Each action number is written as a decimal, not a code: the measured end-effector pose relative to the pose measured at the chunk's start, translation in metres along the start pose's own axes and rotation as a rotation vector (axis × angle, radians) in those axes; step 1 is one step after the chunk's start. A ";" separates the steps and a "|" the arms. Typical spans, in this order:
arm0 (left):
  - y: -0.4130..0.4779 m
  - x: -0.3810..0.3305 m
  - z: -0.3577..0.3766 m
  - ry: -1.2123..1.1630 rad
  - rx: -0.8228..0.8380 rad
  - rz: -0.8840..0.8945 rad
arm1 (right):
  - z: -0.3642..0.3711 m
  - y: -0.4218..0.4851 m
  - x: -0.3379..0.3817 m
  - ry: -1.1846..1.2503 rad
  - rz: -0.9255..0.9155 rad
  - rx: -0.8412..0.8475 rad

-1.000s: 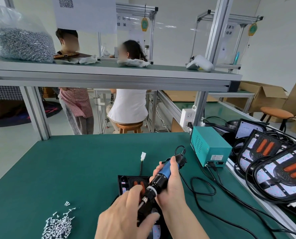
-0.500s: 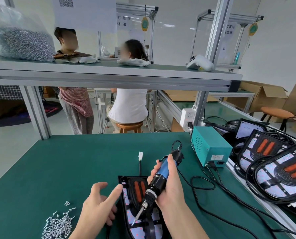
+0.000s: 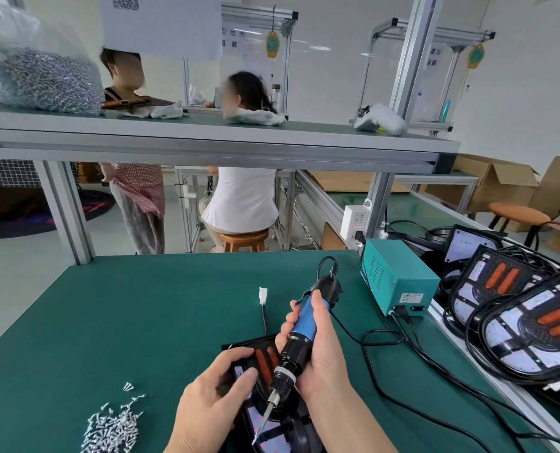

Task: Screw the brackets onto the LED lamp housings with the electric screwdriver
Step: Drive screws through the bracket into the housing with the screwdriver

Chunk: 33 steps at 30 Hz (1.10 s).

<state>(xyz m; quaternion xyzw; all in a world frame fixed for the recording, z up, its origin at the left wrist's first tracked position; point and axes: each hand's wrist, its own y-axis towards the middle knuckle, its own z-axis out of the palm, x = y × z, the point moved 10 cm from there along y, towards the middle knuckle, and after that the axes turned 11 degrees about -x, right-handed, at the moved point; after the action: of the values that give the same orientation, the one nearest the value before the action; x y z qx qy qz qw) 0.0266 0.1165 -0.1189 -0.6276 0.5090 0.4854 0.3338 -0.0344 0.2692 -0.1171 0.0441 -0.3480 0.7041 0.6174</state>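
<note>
Your right hand (image 3: 317,354) is clamped round the electric screwdriver (image 3: 296,341), its bit angled down over the near end of the LED lamp housing (image 3: 280,434) on the bench (image 3: 141,322). Your left hand (image 3: 213,400) grips the housing's left edge. Whether it pinches a screw, I cannot tell. You look between fastenings, so seat the bit squarely next. Loose screws (image 3: 112,429) lie to the left.

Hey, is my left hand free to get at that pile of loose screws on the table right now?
Probably yes. The left hand sits on the lamp housing, and the screw pile lies to its left with only bare green mat between them. Whether its curled fingers hold something is unclear.
</note>
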 end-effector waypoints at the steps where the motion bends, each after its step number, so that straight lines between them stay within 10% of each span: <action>1: 0.000 -0.001 0.001 -0.003 0.009 0.005 | 0.000 0.000 0.001 0.003 -0.003 -0.001; 17: 0.011 0.011 -0.003 -0.201 0.013 0.031 | 0.007 -0.005 0.011 -0.028 -0.067 -0.012; 33: 0.009 0.020 0.003 -0.248 0.053 -0.046 | 0.066 -0.049 0.058 -0.373 -0.638 0.068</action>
<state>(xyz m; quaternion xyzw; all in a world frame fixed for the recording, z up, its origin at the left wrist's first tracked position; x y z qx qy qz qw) 0.0172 0.1101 -0.1380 -0.5651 0.4621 0.5379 0.4217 -0.0276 0.2819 -0.0175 0.2984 -0.3997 0.4671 0.7301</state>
